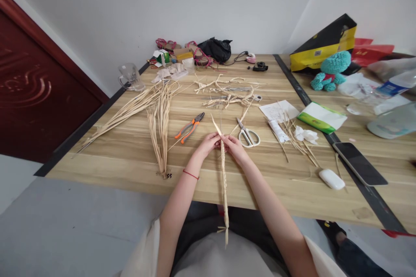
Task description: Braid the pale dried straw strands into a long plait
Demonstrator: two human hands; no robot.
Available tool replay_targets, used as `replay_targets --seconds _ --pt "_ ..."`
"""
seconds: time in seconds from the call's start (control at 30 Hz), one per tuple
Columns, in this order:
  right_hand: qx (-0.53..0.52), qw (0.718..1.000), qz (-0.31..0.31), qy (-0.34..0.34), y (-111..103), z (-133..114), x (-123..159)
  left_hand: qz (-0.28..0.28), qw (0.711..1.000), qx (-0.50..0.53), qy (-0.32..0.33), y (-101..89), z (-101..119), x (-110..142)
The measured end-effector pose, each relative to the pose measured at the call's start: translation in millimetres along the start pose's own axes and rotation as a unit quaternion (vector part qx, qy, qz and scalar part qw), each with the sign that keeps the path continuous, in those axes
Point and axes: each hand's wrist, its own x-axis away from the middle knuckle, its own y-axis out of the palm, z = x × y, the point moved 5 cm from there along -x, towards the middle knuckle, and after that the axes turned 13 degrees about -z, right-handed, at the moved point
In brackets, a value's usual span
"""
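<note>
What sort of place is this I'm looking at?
Probably an informal craft workspace: the left hand and right hand hold a braided strip, with loose fibre strips, pliers and scissors on a wood-patterned table.

To my right on the tabletop (123, 160), I see a smartphone (359, 164) lying over the dark strip, a white earbud case (331, 179) near it and a green-and-white tissue pack (321, 117). Farther back sits a turquoise crocheted doll (336, 62). Far to my left are a glass mug (131, 77) and a dark red door (35, 91).
</note>
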Motion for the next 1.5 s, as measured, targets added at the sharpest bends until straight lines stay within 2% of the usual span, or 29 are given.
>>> replay_targets --seconds 0.8,1.5 --pt "0.003 1.000 0.007 0.008 -2.8 5.1 -2.2 0.012 1.000 -0.011 0.000 4.6 3.1 1.2" --pt "-0.001 1.000 0.013 0.008 1.2 -1.0 1.1 0.021 0.999 -0.023 -0.010 2.1 0.6 -0.6"
